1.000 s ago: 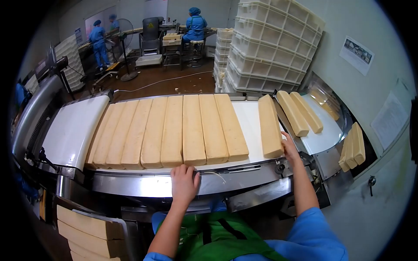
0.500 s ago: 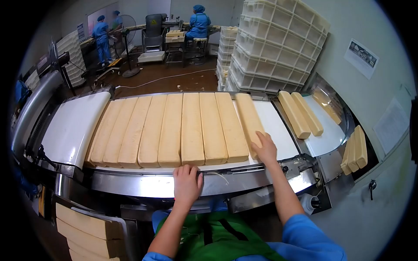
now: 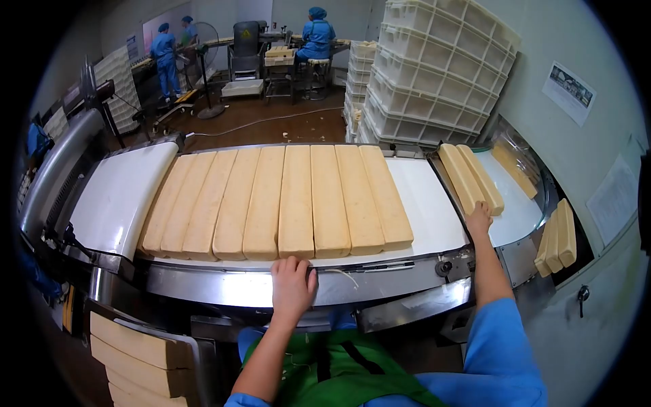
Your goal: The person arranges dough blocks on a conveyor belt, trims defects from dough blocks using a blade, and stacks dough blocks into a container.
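Observation:
My right hand (image 3: 479, 218) is closed on the near end of a long pale-yellow block (image 3: 458, 178) at the right end of the conveyor; its fingertips are partly hidden. A second such block (image 3: 480, 178) lies beside it. My left hand (image 3: 293, 285) has its fingers bent over the conveyor's front metal rail (image 3: 210, 285), just below the near end of a middle block (image 3: 296, 203). Several similar blocks stand side by side in a row across the white belt (image 3: 427, 197), the rightmost block (image 3: 386, 197) tilting slightly.
Tall stacked white crates (image 3: 434, 74) rise behind the belt. More blocks (image 3: 557, 234) lean at the far right, and others are piled in a bin (image 3: 142, 353) at lower left. A floor fan (image 3: 207, 74) and people (image 3: 315, 37) in blue are farther back.
My right hand has moved right, from the block at the row's right end to the blocks at the conveyor's right end. That row block now sits against its neighbours. My left hand stays put.

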Available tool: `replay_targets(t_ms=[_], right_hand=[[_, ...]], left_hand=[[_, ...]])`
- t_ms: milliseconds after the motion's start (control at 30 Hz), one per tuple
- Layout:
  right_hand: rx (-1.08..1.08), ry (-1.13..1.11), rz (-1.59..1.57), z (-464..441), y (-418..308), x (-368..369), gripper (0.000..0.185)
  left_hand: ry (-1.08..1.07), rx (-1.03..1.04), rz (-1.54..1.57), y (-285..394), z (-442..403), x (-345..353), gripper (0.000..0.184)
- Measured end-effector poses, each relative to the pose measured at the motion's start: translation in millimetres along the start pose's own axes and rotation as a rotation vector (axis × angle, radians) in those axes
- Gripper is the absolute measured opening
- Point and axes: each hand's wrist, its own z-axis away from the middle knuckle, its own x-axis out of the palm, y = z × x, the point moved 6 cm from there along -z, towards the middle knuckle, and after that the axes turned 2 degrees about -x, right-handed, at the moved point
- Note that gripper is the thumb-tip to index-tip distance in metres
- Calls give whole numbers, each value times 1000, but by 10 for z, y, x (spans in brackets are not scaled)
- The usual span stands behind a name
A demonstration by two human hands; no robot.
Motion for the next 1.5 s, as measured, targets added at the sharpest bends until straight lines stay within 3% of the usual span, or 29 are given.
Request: replay_targets(t_ms=[67,100,167,300,433,500,533,600,667,800,933,1000,1067,1100,1133,1167,1233,1300,1433,1500], right_hand=[[-186,-40,148,-53,-16,29,52],[-182,-35,147,-16,2,87,52],[-254,91,-112,116,-58,115,44],[-190,33,-217,513,-326,-151,38],[-239,-35,-453,316,230,126,36],[139,-154,-981,100,869,558,45],[135,-154,-978,133,771,489,45],[-115,-91,-808,432,149,144,60],[-475,-159,-337,936,-613,-201,69],[-416,-124,-467,1149,-1025,-129,61],[-596,-214,-542,1341,-1487,-72,54],[-541,-264,-493,1337,-1489,-67,49],[-632,-424,-830,1128,-1325,41,46],[-309,-663,-969,995,-1183,70,48],[-325,-507,-861,779,-995,75,54],[-482,-127,-522,519,-733,76,58],[-349,199,-157,69,-122,227,63],[-96,85,-36,35,99,2,62],[-180,-13,92,20,2,-46,52],[-285,212,-50,125,-86,-45,39]], left_hand=[[-4,-4,1,9,6,7,19],[-5,-8,-6,13,16,1,17],[-2,-6,-11,14,-13,0,16],[7,0,3,15,7,0,16],[15,8,4,13,26,-6,16],[10,2,4,20,30,-11,16],[7,-2,-2,27,26,-10,16],[17,1,7,21,28,-4,16],[19,6,13,10,45,-2,16],[25,3,-3,16,29,1,16],[4,2,0,33,24,11,16],[6,12,-10,34,16,5,16],[12,16,-20,30,22,-5,15],[14,12,-19,28,23,-7,15],[17,8,-17,28,15,-3,15],[18,7,-18,31,11,-1,15],[5,-1,-16,20,7,2,15],[9,-1,-16,16,5,6,15],[18,-1,5,21,5,-5,14],[19,-4,-5,17,4,-2,13]])
